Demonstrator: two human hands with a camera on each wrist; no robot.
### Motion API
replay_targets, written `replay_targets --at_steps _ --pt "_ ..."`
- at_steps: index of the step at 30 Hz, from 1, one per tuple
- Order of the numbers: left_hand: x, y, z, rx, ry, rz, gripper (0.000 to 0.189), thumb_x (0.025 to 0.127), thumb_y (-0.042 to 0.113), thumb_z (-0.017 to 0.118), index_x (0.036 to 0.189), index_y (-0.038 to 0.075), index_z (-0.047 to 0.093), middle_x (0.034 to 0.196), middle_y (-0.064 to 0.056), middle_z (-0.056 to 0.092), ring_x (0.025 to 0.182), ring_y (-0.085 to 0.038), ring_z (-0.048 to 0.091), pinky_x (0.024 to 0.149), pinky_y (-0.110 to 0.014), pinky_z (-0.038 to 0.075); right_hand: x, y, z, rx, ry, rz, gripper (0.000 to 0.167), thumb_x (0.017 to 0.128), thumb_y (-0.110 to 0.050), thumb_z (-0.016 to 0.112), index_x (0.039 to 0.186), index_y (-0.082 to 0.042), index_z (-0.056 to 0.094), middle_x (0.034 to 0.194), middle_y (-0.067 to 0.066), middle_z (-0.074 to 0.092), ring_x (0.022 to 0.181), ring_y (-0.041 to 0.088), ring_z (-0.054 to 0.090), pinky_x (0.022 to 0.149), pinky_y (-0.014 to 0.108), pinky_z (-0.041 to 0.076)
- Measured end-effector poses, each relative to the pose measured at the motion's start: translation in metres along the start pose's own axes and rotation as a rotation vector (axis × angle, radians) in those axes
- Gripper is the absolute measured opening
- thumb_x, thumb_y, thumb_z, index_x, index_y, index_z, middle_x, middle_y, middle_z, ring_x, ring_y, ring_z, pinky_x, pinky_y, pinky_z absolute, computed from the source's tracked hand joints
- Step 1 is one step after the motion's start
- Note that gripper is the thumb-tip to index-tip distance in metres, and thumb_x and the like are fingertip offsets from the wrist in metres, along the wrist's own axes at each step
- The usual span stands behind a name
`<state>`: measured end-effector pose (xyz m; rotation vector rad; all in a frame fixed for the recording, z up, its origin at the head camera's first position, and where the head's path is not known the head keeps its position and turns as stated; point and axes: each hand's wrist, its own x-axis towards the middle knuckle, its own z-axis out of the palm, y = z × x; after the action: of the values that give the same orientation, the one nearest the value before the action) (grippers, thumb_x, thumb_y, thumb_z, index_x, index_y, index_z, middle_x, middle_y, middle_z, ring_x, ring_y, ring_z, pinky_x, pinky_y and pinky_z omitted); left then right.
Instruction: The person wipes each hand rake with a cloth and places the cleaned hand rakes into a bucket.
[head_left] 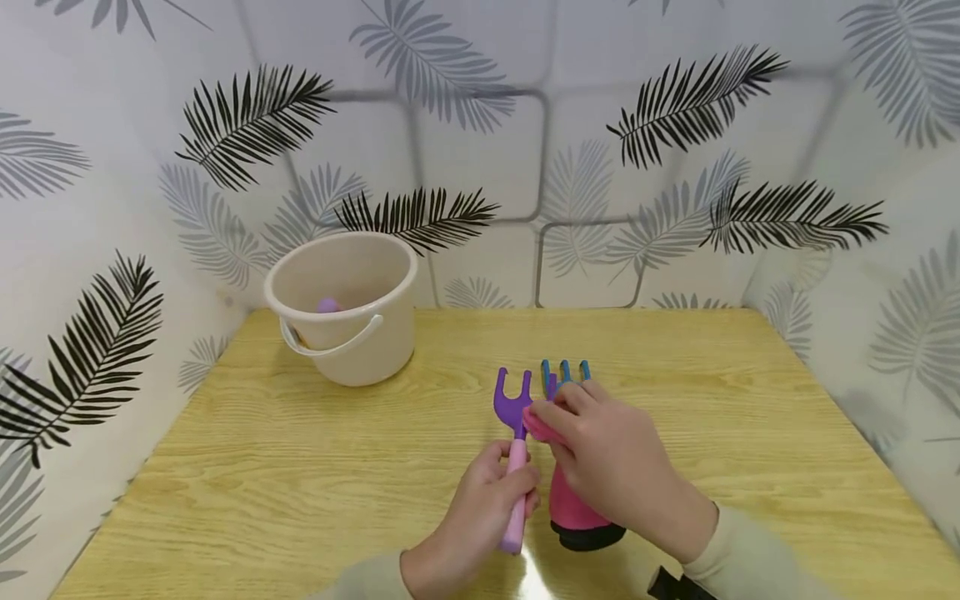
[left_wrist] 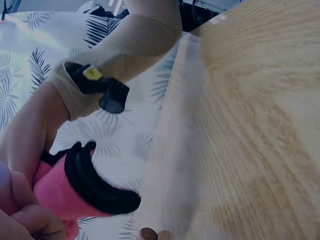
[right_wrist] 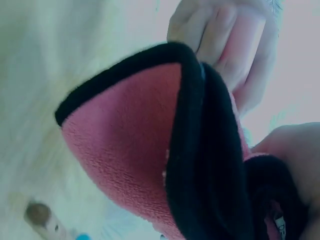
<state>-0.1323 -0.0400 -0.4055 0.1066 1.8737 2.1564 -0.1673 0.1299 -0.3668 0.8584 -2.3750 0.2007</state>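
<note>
A toy garden fork with a purple pronged head [head_left: 512, 412] and a pink handle points away from me. My left hand [head_left: 480, 504] grips its handle, thumb across the top. My right hand [head_left: 618, 454] pinches a pink cloth [head_left: 573, 496] with black edging against the purple head, near where head meets handle. The cloth's loose end hangs down below the right hand, and its folds [right_wrist: 125, 135] fill much of the right wrist view. Just beyond the right hand, blue tines [head_left: 585, 369] of another toy tool show; the hand and cloth hide its rest.
At the back left of the wooden table [head_left: 300, 483] stands a cream bucket [head_left: 367, 350], its handle hanging at the front. A purple item [head_left: 327, 306] shows inside it. Leaf-patterned wall covering [head_left: 480, 158] encloses the table at the back and sides.
</note>
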Motion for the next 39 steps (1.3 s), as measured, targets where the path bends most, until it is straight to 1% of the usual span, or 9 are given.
replay_targets --at_steps 3,6,11,16,20,23,27,34,39 --pt "0.001 0.0 -0.001 0.038 -0.023 -0.002 0.027 0.094 0.013 0.06 0.114 0.001 0.046 0.067 0.0 0.056 0.057 -0.009 0.05 0.046 -0.019 0.037 0.001 -0.006 -0.003 -0.039 -0.017 -0.028 0.027 0.077 -0.016 0.082 0.103 -0.022 0.076 0.088 -0.002 0.063 0.082 0.017 0.058 0.044 0.024 0.048" --pt "0.0 -0.002 -0.002 0.085 -0.045 0.011 0.029 0.095 0.014 0.061 0.116 0.002 0.046 0.067 -0.001 0.056 0.057 -0.01 0.05 0.046 -0.019 0.038 0.006 -0.005 -0.005 -0.102 -0.039 -0.004 0.025 0.076 -0.015 0.082 0.1 -0.022 0.075 0.087 0.001 0.064 0.078 0.018 0.055 0.04 0.024 0.045" --pt "-0.004 -0.005 -0.004 0.149 -0.067 0.043 0.034 0.094 0.012 0.061 0.123 0.001 0.046 0.068 -0.002 0.056 0.057 -0.012 0.05 0.045 -0.021 0.041 0.025 0.012 0.0 -0.18 -0.05 0.041 0.021 0.078 -0.008 0.077 0.094 -0.021 0.075 0.08 0.005 0.06 0.071 0.021 0.051 0.036 0.028 0.041" --pt "-0.01 -0.007 -0.004 0.129 -0.1 0.031 0.032 0.095 0.01 0.061 0.122 0.001 0.047 0.068 -0.002 0.055 0.057 -0.013 0.051 0.047 -0.021 0.043 0.034 0.031 0.011 -0.228 -0.086 0.053 0.019 0.078 -0.008 0.079 0.093 -0.02 0.076 0.079 0.007 0.059 0.067 0.021 0.049 0.036 0.029 0.043" --pt "-0.014 -0.004 -0.003 0.139 -0.104 0.021 0.028 0.095 0.011 0.061 0.119 0.004 0.048 0.067 -0.002 0.056 0.058 -0.013 0.051 0.049 -0.022 0.044 0.034 0.033 0.008 -0.217 -0.11 0.043 0.023 0.08 -0.006 0.075 0.097 -0.021 0.076 0.081 0.007 0.06 0.068 0.02 0.047 0.037 0.028 0.044" --pt "-0.014 -0.001 -0.004 0.161 -0.097 0.037 0.03 0.095 0.012 0.06 0.121 0.004 0.049 0.067 -0.002 0.056 0.058 -0.013 0.051 0.048 -0.022 0.044 0.036 0.03 -0.002 -0.205 -0.061 0.058 0.025 0.08 -0.005 0.072 0.1 -0.02 0.076 0.083 0.008 0.061 0.07 0.022 0.048 0.038 0.03 0.045" --pt "-0.011 0.003 -0.005 0.163 -0.086 0.053 0.033 0.095 0.014 0.06 0.124 0.002 0.048 0.067 -0.002 0.055 0.058 -0.013 0.05 0.047 -0.021 0.043 0.035 0.026 -0.017 -0.185 0.007 0.063 0.026 0.081 -0.01 0.074 0.104 -0.02 0.076 0.086 0.007 0.065 0.072 0.023 0.051 0.038 0.032 0.045" --pt "-0.008 0.001 -0.004 0.163 -0.071 0.061 0.032 0.095 0.013 0.062 0.121 0.001 0.047 0.067 -0.002 0.055 0.054 -0.011 0.049 0.044 -0.019 0.04 0.02 0.005 -0.021 -0.075 -0.071 -0.022 0.034 0.073 -0.008 0.079 0.104 -0.023 0.079 0.086 0.001 0.066 0.074 0.017 0.054 0.042 0.028 0.047" --pt "-0.01 -0.001 -0.001 0.219 -0.075 0.066 0.03 0.094 0.012 0.063 0.119 0.004 0.048 0.066 0.0 0.055 0.05 -0.01 0.048 0.041 -0.019 0.041 0.025 -0.001 -0.019 -0.078 -0.086 -0.007 0.03 0.077 -0.01 0.078 0.104 -0.023 0.078 0.088 0.003 0.066 0.073 0.017 0.05 0.039 0.025 0.042"
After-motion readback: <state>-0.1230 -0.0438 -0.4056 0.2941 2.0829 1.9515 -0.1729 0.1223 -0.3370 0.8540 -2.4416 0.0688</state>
